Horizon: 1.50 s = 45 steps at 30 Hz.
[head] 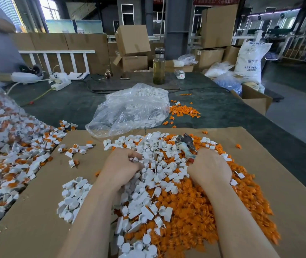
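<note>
Both hands are in a big heap on a cardboard sheet (288,183) that lies on the near part of the table. The heap has two kinds of pieces: the white parts (159,164), mostly in its middle and left side, and the orange caps (195,207), mostly on its right and near side. The left hand (122,165) rests on the left part of the heap with the fingers curled in, and they pinch a few of the white parts at the fingertips. The right hand (211,167) lies palm down on the right part of the heap, where white and orange meet. Its fingers are bent down into the pieces, and I cannot tell if they grip something. A metal tool (185,144) lies on the heap just beyond this hand, and its handle end reaches the thumb side of the hand. On the left there is a second heap of white-and-orange pieces (14,164), partly on the cardboard. Beyond the cardboard lies a clear plastic bag (129,110) with more white pieces inside, and to its right is a small group of orange pieces (184,110) on the dark table cover (223,108). A bottle (158,67) stands far on the table.
</note>
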Each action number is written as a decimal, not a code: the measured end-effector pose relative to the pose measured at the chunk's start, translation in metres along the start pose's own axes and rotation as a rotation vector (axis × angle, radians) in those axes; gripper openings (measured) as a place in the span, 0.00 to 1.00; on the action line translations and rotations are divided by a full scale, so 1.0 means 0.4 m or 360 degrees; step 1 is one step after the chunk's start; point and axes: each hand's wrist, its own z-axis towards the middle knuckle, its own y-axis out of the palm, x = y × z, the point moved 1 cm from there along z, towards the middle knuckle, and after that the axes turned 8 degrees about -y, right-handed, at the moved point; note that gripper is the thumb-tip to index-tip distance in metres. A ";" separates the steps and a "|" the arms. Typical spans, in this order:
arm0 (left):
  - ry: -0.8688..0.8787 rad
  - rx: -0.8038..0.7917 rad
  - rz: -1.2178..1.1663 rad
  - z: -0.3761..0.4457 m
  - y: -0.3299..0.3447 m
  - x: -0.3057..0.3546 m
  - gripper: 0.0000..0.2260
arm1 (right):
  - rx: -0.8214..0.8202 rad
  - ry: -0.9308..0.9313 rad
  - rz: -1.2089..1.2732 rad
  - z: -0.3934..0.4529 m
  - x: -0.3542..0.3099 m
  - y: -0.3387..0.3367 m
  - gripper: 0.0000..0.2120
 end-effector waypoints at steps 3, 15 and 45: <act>-0.0041 0.0113 -0.0166 -0.004 0.001 -0.002 0.07 | 0.0037 -0.0008 -0.0067 0.013 0.001 0.009 0.09; 0.0087 0.0060 -0.0943 -0.035 0.005 0.050 0.09 | 0.0210 -0.0208 0.0830 0.038 -0.010 0.017 0.09; -0.0180 0.0081 -0.1283 -0.052 0.060 0.093 0.06 | 0.0154 -0.0481 0.1619 0.021 -0.052 0.026 0.09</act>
